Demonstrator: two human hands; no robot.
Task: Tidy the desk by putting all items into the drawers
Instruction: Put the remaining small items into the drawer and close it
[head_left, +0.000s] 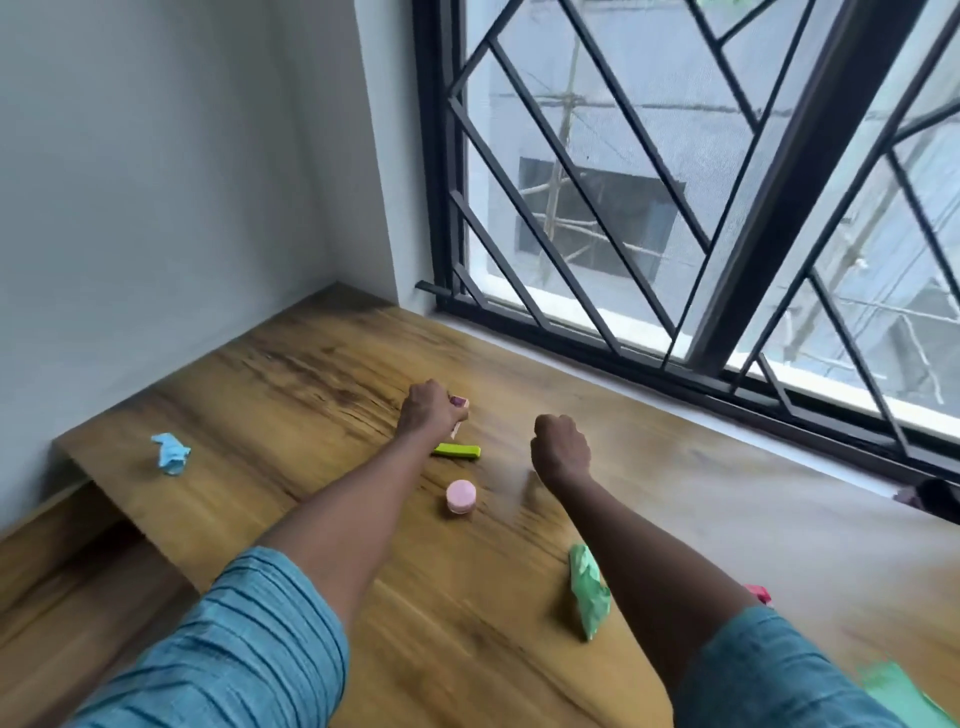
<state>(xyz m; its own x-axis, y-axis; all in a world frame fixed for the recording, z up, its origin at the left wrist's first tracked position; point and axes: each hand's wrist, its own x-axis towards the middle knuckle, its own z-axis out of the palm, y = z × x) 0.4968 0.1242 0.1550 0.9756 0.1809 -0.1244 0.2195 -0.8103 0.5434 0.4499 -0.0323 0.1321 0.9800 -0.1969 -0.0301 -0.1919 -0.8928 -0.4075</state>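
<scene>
Two forearms cross the wooden desk (291, 395), green crumpled paper (589, 592) at the right one's 9 o'clock. Farther out, a pink round tub (461, 496) sits at 7 o'clock from the right hand (561, 449), an empty-looking fist; beyond, the left hand (428, 410) grips a small pink-and-white item (460, 410), lime bar (457, 450) at its 5 o'clock.

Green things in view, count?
3: lime bar beside the left hand, crumpled green wrapper by the right forearm, green sheet at the bottom right edge. Arms may hide more.
</scene>
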